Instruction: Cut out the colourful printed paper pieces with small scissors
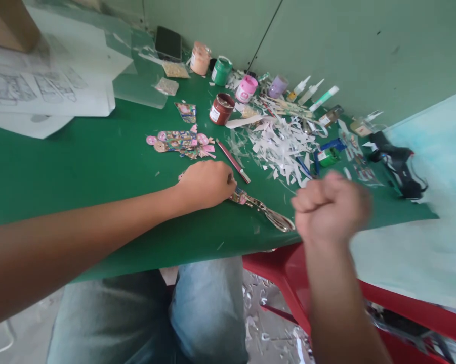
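My left hand (207,183) rests on the green tabletop with its fingers curled closed. Out of its thumb side sticks a shiny metal utensil (275,216) with a rounded end and a patterned pinkish part near my fingers; its rest is hidden under the hand. My right hand (331,210), somewhat blurred, is raised in a fist to the right of the table's near edge, and whatever it may hold cannot be seen. Just beyond my left hand lies a pile of patterned cutout strips (182,141) with pink round ends. A dark pink pen (233,161) lies beside it.
White paper scraps (283,144) spread over the right half. Behind stand paint jars, including a brown jar (222,109) and a pink jar (246,89). Drawing sheets (49,86) cover the back left. A red chair (284,273) is below the table edge.
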Available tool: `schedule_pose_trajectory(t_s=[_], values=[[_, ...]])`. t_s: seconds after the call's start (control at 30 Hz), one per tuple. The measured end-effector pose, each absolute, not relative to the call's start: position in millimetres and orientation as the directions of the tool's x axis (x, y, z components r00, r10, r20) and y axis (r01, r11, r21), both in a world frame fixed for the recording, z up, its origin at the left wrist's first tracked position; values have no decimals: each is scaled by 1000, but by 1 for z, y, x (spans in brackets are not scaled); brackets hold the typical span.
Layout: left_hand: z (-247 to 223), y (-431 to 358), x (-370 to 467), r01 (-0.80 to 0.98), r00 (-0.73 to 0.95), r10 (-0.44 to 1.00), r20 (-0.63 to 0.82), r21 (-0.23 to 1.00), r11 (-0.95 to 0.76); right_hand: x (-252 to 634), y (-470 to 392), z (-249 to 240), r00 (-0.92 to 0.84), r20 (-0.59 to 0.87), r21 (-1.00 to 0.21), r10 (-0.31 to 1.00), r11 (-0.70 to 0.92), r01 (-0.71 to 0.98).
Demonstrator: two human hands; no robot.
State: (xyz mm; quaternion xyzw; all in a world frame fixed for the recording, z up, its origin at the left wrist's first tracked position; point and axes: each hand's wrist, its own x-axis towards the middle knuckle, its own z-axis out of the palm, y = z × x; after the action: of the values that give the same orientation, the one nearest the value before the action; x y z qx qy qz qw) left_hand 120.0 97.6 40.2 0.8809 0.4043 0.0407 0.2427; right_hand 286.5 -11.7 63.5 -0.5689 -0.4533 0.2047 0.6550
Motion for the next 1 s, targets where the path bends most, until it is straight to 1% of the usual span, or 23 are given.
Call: schedule_pose_trajectory(t_s=[0.03,0.07,0.1,0.13,0.17,0.2,0.23,0.3,0.37,0.43,0.5,0.6,0.67,0.7,0.8,1.0], values=[[40,97,120,690,672,731,-118,459,-560,287,-12,67,503,382,-924,775,304,233],[40,97,120,689,672,732,-114,458,-561,287,-13,70,484,420,-906,768,328,267],[39,97,120,689,671,733,-114,460,-560,287,-16,71,439,460,-878,772,320,356],[39,97,120,690,669,734,-115,463,-556,286,-19,71,370,484,-827,793,276,490],[39,97,120,689,669,734,-119,469,-552,285,-23,68,290,482,-743,827,210,635],[39,98,120,689,668,733,-124,475,-547,283,-28,62,214,454,-625,865,138,769],[39,98,120,688,668,733,-129,480,-544,281,-32,54,157,407,-495,900,73,866],[38,98,119,679,672,731,-120,494,-543,278,-40,36,92,323,-285,942,4,959],[37,98,117,629,696,715,-58,530,-569,277,-44,20,57,298,-180,953,-2,984],[35,98,114,521,737,675,44,599,-608,278,-42,11,44,329,-161,943,11,987],[33,99,111,406,755,641,141,667,-624,280,-32,6,32,398,-178,917,42,983],[30,104,108,321,711,669,218,745,-585,280,-11,2,10,542,-184,841,107,977],[28,108,107,297,682,693,234,777,-555,277,3,-2,1,589,-165,808,119,979],[28,111,107,297,676,700,231,783,-546,276,8,-3,-2,589,-152,808,113,982],[29,115,107,331,668,713,212,774,-539,273,16,-6,-28,552,-120,834,112,986],[32,110,107,345,660,718,222,759,-552,274,12,-4,-85,590,-123,803,194,973]])
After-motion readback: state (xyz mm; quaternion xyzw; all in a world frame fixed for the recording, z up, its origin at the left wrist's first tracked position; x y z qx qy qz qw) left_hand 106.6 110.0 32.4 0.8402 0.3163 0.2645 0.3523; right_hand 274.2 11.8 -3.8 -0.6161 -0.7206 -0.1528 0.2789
